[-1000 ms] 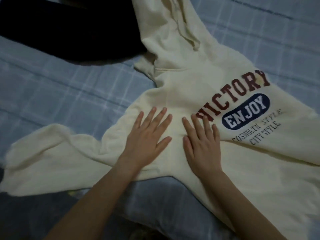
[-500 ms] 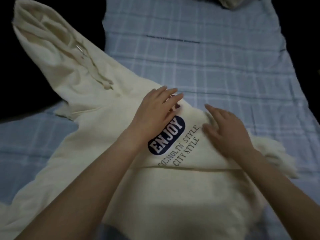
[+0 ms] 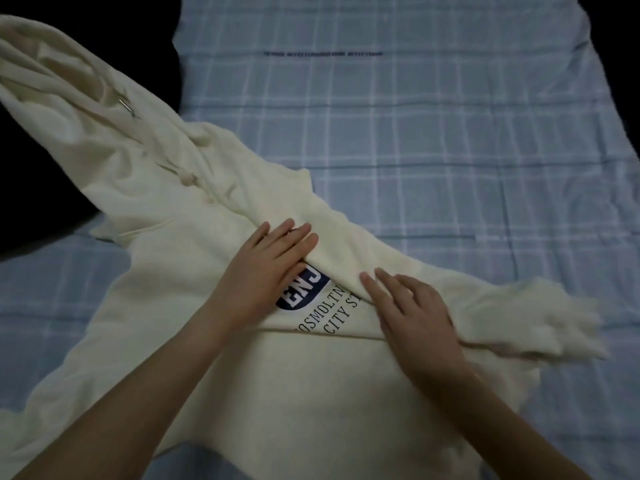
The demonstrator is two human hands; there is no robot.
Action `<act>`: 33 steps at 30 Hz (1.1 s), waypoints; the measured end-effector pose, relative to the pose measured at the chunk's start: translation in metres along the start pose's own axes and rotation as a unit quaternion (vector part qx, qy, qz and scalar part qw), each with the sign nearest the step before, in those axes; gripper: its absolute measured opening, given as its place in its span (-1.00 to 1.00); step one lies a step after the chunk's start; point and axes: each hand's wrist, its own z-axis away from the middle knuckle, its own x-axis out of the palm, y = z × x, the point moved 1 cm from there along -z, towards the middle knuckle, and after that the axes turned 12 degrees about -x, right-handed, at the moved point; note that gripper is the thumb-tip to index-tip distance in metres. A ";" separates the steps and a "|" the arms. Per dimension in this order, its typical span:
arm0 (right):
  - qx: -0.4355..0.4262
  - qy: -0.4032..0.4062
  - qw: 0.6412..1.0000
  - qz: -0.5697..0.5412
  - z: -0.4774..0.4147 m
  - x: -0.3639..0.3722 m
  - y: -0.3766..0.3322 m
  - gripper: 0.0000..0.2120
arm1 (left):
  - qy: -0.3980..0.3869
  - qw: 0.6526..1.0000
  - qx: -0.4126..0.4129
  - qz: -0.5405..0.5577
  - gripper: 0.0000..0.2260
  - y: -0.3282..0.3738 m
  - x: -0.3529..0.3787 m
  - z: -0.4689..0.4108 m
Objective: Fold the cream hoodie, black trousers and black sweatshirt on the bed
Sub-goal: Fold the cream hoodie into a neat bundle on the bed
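While pressed flat, cream fabric hoodie (image 3: 166, 278) lies on blue checked bedsheet (image 3: 433, 140).
Left hand (image 3: 273, 268), right hand (image 3: 415, 317): fingers straight, on folded sleeve (image 3: 360, 244) at navy chest print (image 3: 304, 292); print half hidden, cuff (image 3: 561, 317) right of print blurred.

**Both palms down, flat**

Pressing with the left grip (image 3: 273, 268), fingers straight and close together, pointing up-right. Pressing just beside with the right grip (image 3: 415, 313), fingers straight, slightly spread, pointing up-left. Reaching in on bare forearms.
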 end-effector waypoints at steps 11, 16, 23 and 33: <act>0.165 -0.001 0.962 -0.217 -0.071 -0.031 0.038 -0.72 | -0.006 0.998 -0.026 0.050 -0.78 -0.002 -0.042 -0.133; 0.193 -0.021 0.955 -0.224 -0.073 -0.001 0.038 -0.64 | -0.161 0.984 -0.070 0.018 -0.58 -0.022 -0.034 -0.145; 0.248 0.085 0.937 -0.230 -0.047 -0.006 0.010 -0.83 | -0.126 0.985 -0.063 0.096 -0.80 -0.043 -0.046 -0.118; 0.244 0.202 0.921 -0.226 -0.076 -0.070 0.030 -0.75 | 0.015 0.944 -0.083 0.319 -0.91 -0.022 -0.119 -0.162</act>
